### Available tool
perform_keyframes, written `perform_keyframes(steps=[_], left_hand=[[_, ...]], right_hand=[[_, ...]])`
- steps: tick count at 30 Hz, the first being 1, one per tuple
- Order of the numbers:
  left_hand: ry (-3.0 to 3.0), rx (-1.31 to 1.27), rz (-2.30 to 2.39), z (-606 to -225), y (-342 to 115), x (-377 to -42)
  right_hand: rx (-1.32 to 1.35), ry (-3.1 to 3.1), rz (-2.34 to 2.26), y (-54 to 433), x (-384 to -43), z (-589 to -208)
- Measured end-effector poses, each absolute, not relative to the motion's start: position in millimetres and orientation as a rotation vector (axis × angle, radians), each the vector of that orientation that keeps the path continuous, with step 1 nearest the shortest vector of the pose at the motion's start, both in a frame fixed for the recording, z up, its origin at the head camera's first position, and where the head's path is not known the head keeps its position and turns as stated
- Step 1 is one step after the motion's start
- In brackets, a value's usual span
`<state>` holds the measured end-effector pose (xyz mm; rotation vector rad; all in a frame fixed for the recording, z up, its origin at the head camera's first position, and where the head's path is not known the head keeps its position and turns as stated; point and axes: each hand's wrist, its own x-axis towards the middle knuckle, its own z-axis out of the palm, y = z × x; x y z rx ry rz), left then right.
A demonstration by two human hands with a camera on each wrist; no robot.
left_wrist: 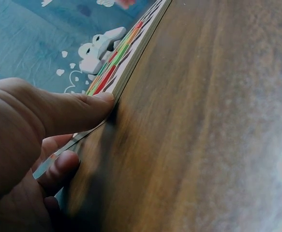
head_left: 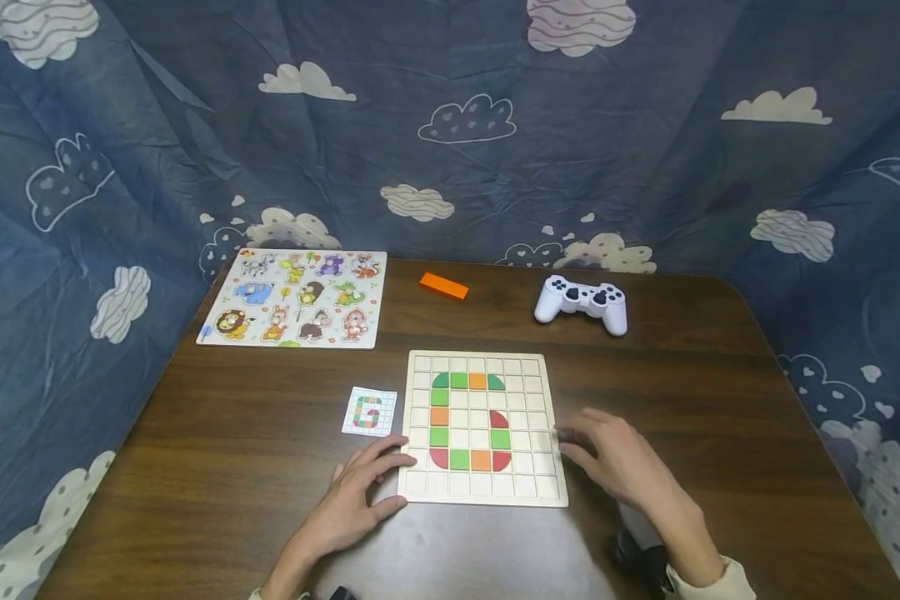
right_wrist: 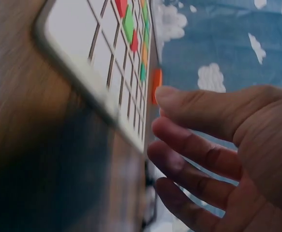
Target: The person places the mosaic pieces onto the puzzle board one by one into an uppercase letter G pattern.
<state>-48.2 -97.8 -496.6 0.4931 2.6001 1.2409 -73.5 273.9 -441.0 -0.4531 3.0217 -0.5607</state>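
Observation:
A square pale wooden grid board (head_left: 525, 487) lies flat on the table, with green, orange and red tiles (head_left: 459, 460) set in its cells in a shape like a letter G. My left hand (head_left: 348, 504) touches the board's left edge, fingertips over the rim and thumb by the near corner. In the left wrist view the thumb (left_wrist: 78, 111) meets the board's edge. Beside the right edge is my right hand (head_left: 622, 458), holding nothing. The right wrist view has its fingers (right_wrist: 194, 150) loosely bent and apart from the board. A small pattern card (head_left: 370, 411) lies left of the board, showing a similar shape.
At the back left lies an animal puzzle board (head_left: 292, 297). An orange block (head_left: 444, 287) and a white game controller (head_left: 581, 303) sit toward the far edge of the brown table (head_left: 682, 375). A blue cloud-patterned cloth (head_left: 465, 167) hangs behind it and at both sides.

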Motion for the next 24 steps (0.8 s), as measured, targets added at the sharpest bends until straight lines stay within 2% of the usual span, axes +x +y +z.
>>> perform_keyframes(steps=[11,24], left_hand=[[2.591,0.497,1.247,-495,-97,-48],[2.603,0.494,1.242,-497,-97,-48]], right_hand=[[-0.641,3.126,-0.713,335,-41,-448],[-0.463,3.147,-0.83,391,-11,-458]])
